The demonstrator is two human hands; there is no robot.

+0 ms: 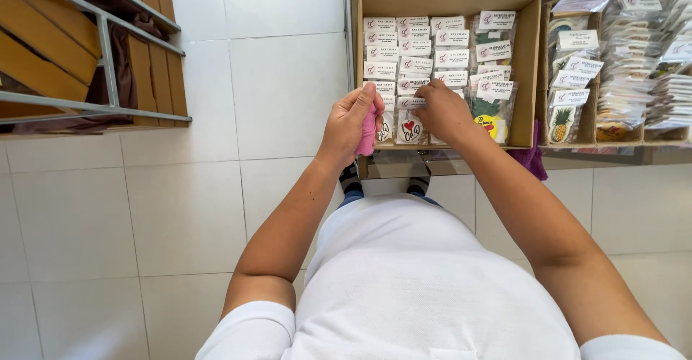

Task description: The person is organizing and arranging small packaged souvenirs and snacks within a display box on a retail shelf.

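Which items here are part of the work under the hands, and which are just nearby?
In hand:
left hand holding pink item
right hand on packets in cardboard box

Nearby only:
second tray of packets
pineapple packet
wooden rack
purple cloth

White short-sleeved shirt (404, 273), bare forearms — blue trousers, dark striped socks (351, 178)
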